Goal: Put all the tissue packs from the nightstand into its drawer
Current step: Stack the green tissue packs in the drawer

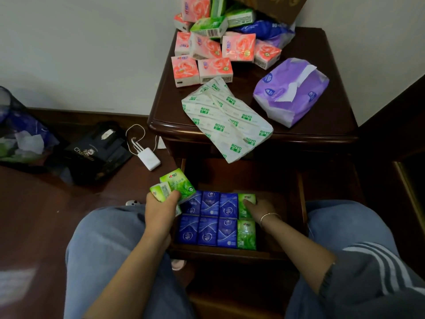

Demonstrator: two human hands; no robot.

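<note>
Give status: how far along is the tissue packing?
Looks under halfway. Done: six blue packs and a lower green pack sit in the drawer. In hand: left hand grips more green packs; right hand touches the upper green pack in the row. Left: pink packs, ROYO pack, purple pack and others on the nightstand.

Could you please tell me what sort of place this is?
Probably a bedroom at home: a dark wooden nightstand with an open drawer of tissue packs, a charger on the floor.
</note>
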